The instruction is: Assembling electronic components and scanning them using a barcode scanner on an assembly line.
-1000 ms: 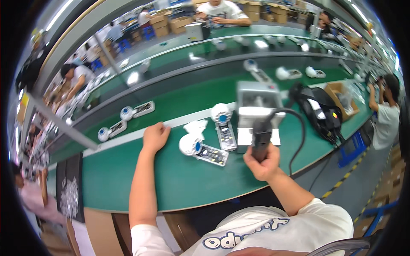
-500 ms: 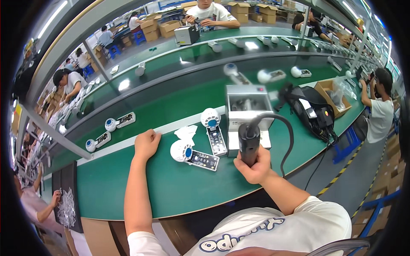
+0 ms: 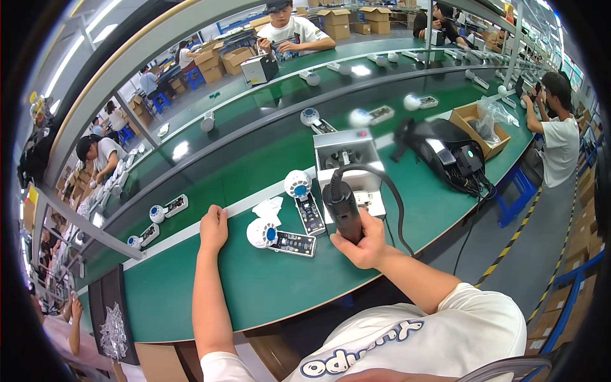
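Observation:
In my right hand (image 3: 366,243) is a black corded electric screwdriver (image 3: 344,207), gripped upright with its cable looping from the top to the right. It stands in front of a silver screw feeder box (image 3: 326,145), partly hiding it. My left hand (image 3: 214,227) rests at the bench's far edge with its fingers curled closed; I see nothing in it. Between my hands lies a white round-headed device (image 3: 261,233) with its handle opened to a circuit board. A second such device (image 3: 298,184) lies just behind it. A crumpled white tissue (image 3: 268,208) sits beside them.
Behind the green bench (image 3: 172,286) runs a conveyor carrying more devices, such as one white device (image 3: 168,209) at left. To the right are a black bag (image 3: 445,153) and an open carton (image 3: 480,130). A black tray (image 3: 113,312) of clear parts stands left. Co-workers sit around.
The whole view has shifted, so the bench items appear further left. My right hand still grips the screwdriver, now tilted slightly more. My left hand stays curled at the bench edge.

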The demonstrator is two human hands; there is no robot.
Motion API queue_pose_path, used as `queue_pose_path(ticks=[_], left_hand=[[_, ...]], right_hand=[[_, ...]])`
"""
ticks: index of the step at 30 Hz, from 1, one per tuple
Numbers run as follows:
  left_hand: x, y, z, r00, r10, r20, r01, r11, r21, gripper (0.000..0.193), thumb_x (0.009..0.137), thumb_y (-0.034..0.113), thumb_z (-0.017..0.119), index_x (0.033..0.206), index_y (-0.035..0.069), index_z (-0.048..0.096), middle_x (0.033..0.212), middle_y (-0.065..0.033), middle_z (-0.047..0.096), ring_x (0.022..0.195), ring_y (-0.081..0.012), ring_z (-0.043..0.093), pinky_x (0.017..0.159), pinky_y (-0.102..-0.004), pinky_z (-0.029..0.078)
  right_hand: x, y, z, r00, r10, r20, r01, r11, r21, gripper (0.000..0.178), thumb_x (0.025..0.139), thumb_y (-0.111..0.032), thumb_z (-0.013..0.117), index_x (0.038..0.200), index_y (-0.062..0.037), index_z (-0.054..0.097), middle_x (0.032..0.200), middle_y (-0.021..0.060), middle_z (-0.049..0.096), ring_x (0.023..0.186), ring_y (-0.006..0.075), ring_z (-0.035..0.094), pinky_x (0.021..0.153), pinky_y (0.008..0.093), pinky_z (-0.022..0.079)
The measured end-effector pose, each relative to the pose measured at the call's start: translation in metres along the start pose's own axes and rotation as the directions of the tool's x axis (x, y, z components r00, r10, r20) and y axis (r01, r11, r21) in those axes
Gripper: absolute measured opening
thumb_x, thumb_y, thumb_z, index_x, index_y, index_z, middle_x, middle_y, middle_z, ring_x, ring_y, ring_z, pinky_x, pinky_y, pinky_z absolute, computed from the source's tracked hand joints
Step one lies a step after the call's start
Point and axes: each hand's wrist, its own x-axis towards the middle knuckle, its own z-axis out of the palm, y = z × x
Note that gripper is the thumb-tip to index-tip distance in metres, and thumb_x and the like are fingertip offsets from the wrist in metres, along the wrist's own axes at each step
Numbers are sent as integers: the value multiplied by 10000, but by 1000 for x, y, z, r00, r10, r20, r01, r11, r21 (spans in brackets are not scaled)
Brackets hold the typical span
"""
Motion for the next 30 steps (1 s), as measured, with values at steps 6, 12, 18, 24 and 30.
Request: queue_pose_path(ticks=[6,12,18,24,30], left_hand=[[-1,-6,-2,998,-10,-69,6,999,-51,299,1003,223,558,824,-17,560,698,-208,598,634,-393,555,610,-439,442],[-2,2,-8,995,-29,-95,22,996,-82,310,990,234,599,815,-20,574,644,-170,571,571,-307,512,579,-402,422],[-3,2,-7,993,-106,-49,96,979,-177,280,957,201,662,798,-7,561,602,-38,484,574,-123,407,540,-321,374],[-1,-3,7,993,-75,-95,52,972,-229,250,950,179,662,810,3,552,637,-22,476,600,-102,407,550,-294,369],[18,-6,12,992,-125,-29,112,956,-271,240,914,179,689,818,11,547,648,-40,485,603,-146,443,561,-308,391]], right_hand=[[-1,-4,4,1000,-10,-7,9,1000,-8,231,839,-18,732,992,-16,558,719,5,598,594,73,512,553,251,424],[-2,-7,8,999,39,-3,-39,999,-31,224,847,-34,730,980,-18,551,730,9,601,604,78,525,562,257,433],[-4,7,9,999,12,-35,-14,998,-63,365,817,-94,775,1112,16,591,703,24,597,573,106,516,538,266,425],[-12,14,1,998,38,-49,-40,999,-34,384,797,-97,790,1113,18,605,662,12,574,533,113,509,511,267,417],[-4,3,-6,999,-27,-28,24,994,-102,402,781,-96,799,1122,17,617,667,8,575,517,88,497,496,254,407]])
